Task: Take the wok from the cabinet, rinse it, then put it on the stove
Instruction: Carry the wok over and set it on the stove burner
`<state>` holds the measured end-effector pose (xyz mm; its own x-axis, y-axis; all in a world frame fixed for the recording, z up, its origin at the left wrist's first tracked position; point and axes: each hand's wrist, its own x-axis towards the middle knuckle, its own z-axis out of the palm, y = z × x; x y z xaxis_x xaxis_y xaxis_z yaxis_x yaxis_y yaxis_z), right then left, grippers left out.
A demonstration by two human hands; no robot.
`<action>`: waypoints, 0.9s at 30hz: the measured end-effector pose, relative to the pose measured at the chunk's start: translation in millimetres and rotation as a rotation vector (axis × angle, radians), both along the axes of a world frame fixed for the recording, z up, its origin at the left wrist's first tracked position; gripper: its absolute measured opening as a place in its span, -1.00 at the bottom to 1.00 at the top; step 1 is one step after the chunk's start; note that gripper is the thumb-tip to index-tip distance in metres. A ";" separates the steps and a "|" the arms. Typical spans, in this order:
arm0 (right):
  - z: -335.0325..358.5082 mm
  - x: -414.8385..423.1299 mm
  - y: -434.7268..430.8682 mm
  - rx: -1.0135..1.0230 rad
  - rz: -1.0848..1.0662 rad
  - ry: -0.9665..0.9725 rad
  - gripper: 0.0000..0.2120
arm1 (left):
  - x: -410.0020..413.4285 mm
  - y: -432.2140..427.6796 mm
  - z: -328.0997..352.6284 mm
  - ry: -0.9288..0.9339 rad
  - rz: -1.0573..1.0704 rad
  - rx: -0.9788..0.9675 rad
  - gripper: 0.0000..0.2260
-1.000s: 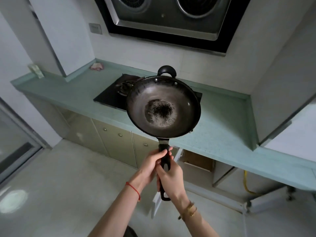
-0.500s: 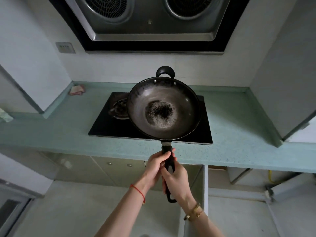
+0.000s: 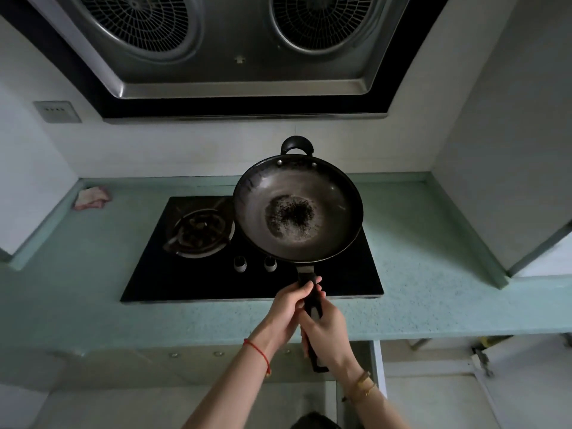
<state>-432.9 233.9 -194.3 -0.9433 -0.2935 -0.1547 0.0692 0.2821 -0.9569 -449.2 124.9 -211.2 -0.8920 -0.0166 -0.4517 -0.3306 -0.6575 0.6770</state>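
**A:** Talk me through it. Where's the wok [image 3: 297,209] right now?

**B:** Out in front of me, at twelve o'clock, hanging over the right half of the stove [image 3: 216,280]. A second ago I was standing off to the side with the bench [image 3: 433,274] running away at an angle; now I'm square on to it and the pan has come in over the black glass.

**A:** Is it down yet?

**B:** Hard to say. It covers the right burner completely, so I can't see whether the base is touching the support. I'd judge it's just above.

**A:** And your grip?

**B:** Both hands clenched on the long handle [image 3: 312,305]. My left hand [image 3: 288,308] is wrapped round it near the pan, fingers [image 3: 309,284] curled over the top. My right hand [image 3: 328,332] is clamped further back, toward six o'clock.

**A:** Anything in the way?

**B:** The left burner [image 3: 201,232] sits bare at nine o'clock from the pan, the two knobs [image 3: 255,264] just off its near-left rim. A pink cloth [image 3: 92,198] lies well apart by the wall at ten. The hood [image 3: 235,51] is overhead.

**A:** So what's left?

**B:** By my reckoning, only the last step: lower it level onto the right burner, then let go. The dark patch in the bowl reads as wet or scorched; I can't tell which.
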 end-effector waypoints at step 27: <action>-42.7 -155.5 23.1 0.090 0.016 -0.118 -0.93 | -151.6 20.1 -42.0 -0.202 -0.079 0.031 -0.74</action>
<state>-588.4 257.0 -237.0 -0.9122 -0.2883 -0.2912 0.1749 0.3687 -0.9129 -600.8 144.9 -253.2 -0.7813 0.0663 -0.6207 -0.5087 -0.6438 0.5716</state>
